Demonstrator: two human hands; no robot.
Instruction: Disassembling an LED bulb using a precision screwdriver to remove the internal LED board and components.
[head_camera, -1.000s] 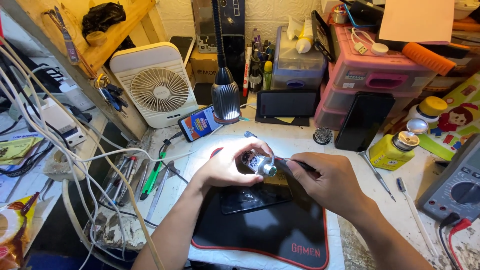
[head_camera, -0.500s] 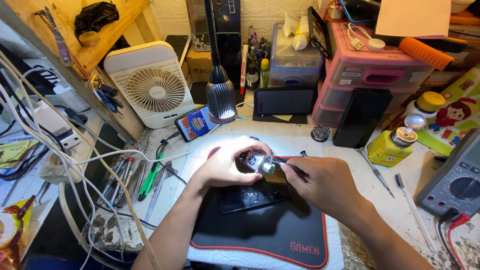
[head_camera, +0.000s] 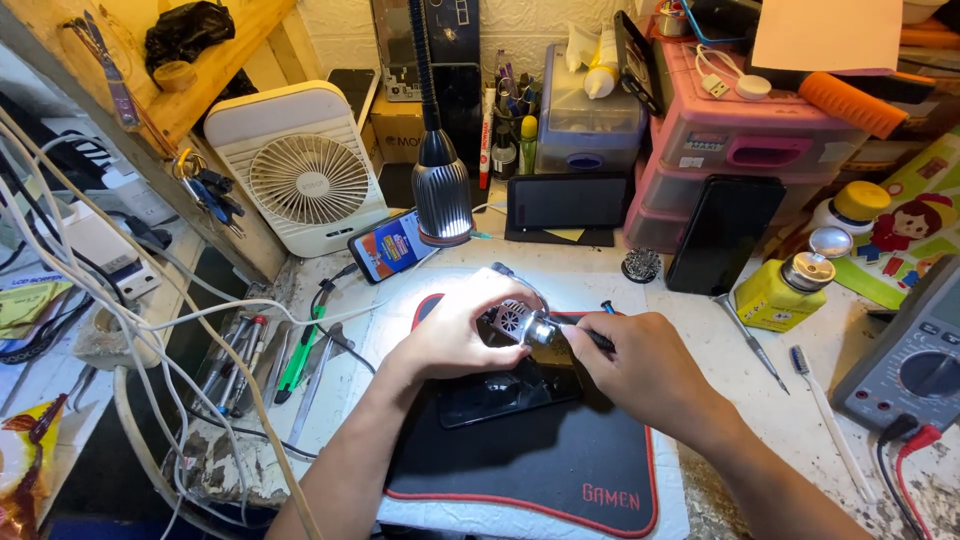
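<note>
Here, at a crowded repair bench, we look down on two bare hands meeting under a gooseneck lamp (head_camera: 441, 195). Starting at nine o'clock, loose white cables (head_camera: 120, 310) trail past a row of hand tools, among them a green-handled screwdriver (head_camera: 300, 355), lying just left of the black work mat (head_camera: 540, 460). At eleven o'clock a white desk fan (head_camera: 312, 175) stands upright, with a lit phone (head_camera: 392, 245) propped beside the lamp's head.

At the centre, our left hand (head_camera: 455, 335) is curled around a small metal part with a tiny fan face (head_camera: 515, 322), gripping it above the mat in the lamp's glare. A dark phone (head_camera: 500, 392) lies flat on the mat directly beneath, at six o'clock from the part. Our right hand (head_camera: 640, 370) is closed on a thin dark tool (head_camera: 580, 335), its tip touching the part from the three o'clock side.

Further right, a black phone (head_camera: 722, 235) leans against pink plastic drawers (head_camera: 740, 150) at one o'clock. A yellow pump bottle (head_camera: 785, 290) stands at two o'clock, a white brush (head_camera: 825, 420) lies near it, and a grey multimeter (head_camera: 910, 365) sits at the three o'clock edge.
</note>
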